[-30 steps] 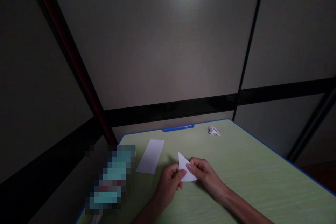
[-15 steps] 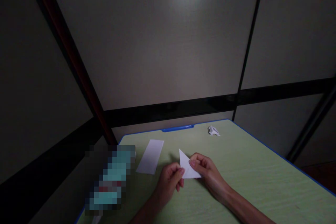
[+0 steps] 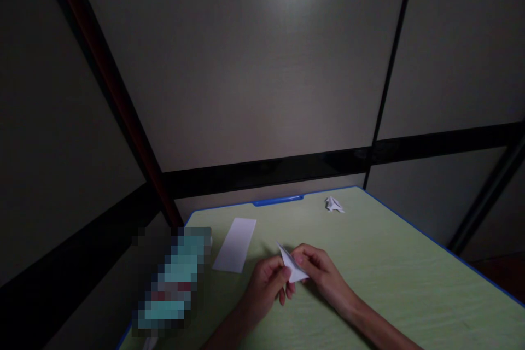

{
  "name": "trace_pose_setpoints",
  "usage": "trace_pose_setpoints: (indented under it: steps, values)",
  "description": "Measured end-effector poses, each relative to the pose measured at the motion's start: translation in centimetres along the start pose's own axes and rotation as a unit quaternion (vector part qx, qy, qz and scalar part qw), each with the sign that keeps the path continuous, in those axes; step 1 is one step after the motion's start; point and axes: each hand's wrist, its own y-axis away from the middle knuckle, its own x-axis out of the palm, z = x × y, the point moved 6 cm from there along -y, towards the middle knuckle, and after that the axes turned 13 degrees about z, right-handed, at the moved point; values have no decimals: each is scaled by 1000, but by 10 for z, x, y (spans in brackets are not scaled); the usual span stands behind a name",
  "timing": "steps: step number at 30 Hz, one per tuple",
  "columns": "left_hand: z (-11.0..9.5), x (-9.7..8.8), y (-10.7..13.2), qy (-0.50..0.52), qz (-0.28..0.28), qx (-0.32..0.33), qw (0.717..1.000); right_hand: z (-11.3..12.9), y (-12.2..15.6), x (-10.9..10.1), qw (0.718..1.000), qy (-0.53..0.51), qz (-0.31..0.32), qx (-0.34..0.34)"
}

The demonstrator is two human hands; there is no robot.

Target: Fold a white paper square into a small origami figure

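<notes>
Between my two hands is a small white folded piece of paper (image 3: 294, 273), pointed at its upper left end and raised above the table. My left hand (image 3: 268, 284) pinches its lower left side, the thumb lying on top. On the other side my right hand (image 3: 320, 268) grips the right edge with thumb and fingers. The paper looks bent along a crease between the hands; its underside is hidden. Left of my hands lies a flat white paper strip (image 3: 235, 245). A folded white paper figure (image 3: 334, 204) sits near the far right corner.
The light green table (image 3: 394, 268) has a blue rim and a blue handle (image 3: 279, 200) at its far edge. A blurred-out turquoise object (image 3: 176, 279) stands at the left edge. Panelled doors (image 3: 262, 76) rise right behind the table.
The paper between my hands has tilted and folded, from a flat triangle to a narrower shape. My hands have drawn slightly closer together. The strip and the paper figure stay put.
</notes>
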Motion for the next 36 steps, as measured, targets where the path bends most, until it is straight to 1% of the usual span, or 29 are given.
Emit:
trace_pose_setpoints:
  steps: [3,8,11,16,19,22,26,28,31,36]
  values:
    - [1,-4,-1,-4,-20,8,1000,4,0,1,998,57,8,-7]
    - [4,-11,-2,0,-63,6,998,11,0,4,996,75,42,-19]
    - [3,-13,-2,-10,-80,8,997,10,0,0,997,71,12,-15]
    - [-3,-16,2,-37,-109,24,993,3,1,-13,998,18,-58,-4]
    - [-2,-18,2,-43,-115,25,992,-1,1,-17,995,-47,-88,2]
    - [1,-20,2,-51,-122,22,991,-2,1,-14,989,-126,-80,5]
    - [2,-20,2,-55,-127,22,990,1,0,-5,981,-191,-37,2]
    - [2,-20,2,-49,-126,22,991,2,0,-3,978,-206,-30,0]
    - [2,-20,1,-46,-125,23,991,1,1,-3,976,-217,-36,-1]
    - [0,-25,1,-41,-151,23,987,-3,1,-8,977,-204,-56,10]
